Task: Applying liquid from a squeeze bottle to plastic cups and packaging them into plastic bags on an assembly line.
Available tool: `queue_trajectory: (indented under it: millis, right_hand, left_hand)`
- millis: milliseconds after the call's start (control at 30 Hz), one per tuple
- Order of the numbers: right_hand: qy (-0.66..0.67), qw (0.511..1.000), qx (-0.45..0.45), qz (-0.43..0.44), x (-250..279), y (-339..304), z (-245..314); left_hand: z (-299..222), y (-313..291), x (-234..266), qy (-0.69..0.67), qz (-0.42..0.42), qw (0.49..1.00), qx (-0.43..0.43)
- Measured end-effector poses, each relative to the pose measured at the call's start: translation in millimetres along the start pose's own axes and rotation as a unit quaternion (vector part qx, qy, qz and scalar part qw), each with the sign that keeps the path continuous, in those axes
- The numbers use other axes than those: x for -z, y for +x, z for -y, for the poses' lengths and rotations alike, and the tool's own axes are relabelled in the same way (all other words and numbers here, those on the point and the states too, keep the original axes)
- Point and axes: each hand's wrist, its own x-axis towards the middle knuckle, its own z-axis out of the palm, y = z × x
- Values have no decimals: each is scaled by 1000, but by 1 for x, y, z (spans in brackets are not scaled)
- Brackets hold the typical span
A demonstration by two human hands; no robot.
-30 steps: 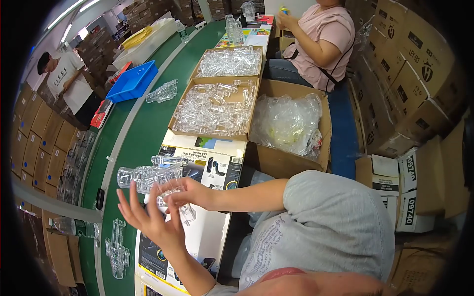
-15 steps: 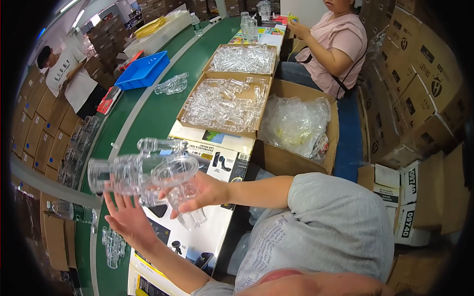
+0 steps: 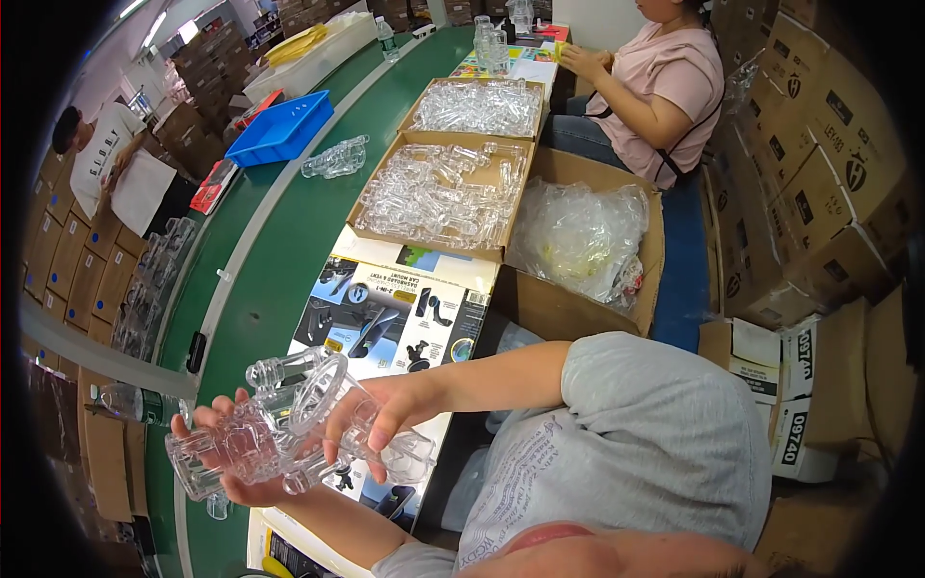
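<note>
Clear piece (image 3: 252, 443), long axis roughly left-right

1. I see a light heather-grey T-shirt (image 3: 655, 462), loose and creased.
2. Small bluish script (image 3: 520, 482) curves across the shirt's front.
3. The shirt's short right sleeve (image 3: 612, 376) hangs wide.
4. Beyond the shirt, right hand (image 3: 390, 409) and left hand (image 3: 255, 491) are bare.

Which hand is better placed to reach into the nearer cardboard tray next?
Probably the right hand: though both touch the clear piece, it is nearer the tray; the left hand is farther off.
</note>
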Motion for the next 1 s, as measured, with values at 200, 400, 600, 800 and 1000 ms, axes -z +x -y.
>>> queue_trajectory:
  millis: [200, 400, 600, 800, 1000]
  right_hand:
    - [-37, 996, 65, -49, -2, 5, -3]
    - [-580, 774, 203, -151, 5, 1, 15]
    - [-780, 585, 156, -157, 16, 9, 14]
    - [-814, 564, 125, -56, 10, 5, 8]
    - [-625, 759, -56, -174, 4, -10, 0]
  left_hand:
    - [1, 4, -5, 55, -43, 997, 26]
    - [11, 12, -26, 60, -99, 988, 98]
    - [16, 13, -9, -100, -245, 950, 168]
    - [1, 21, 34, -189, -330, 919, 103]
    - [-39, 22, 47, -346, -123, 930, -7]
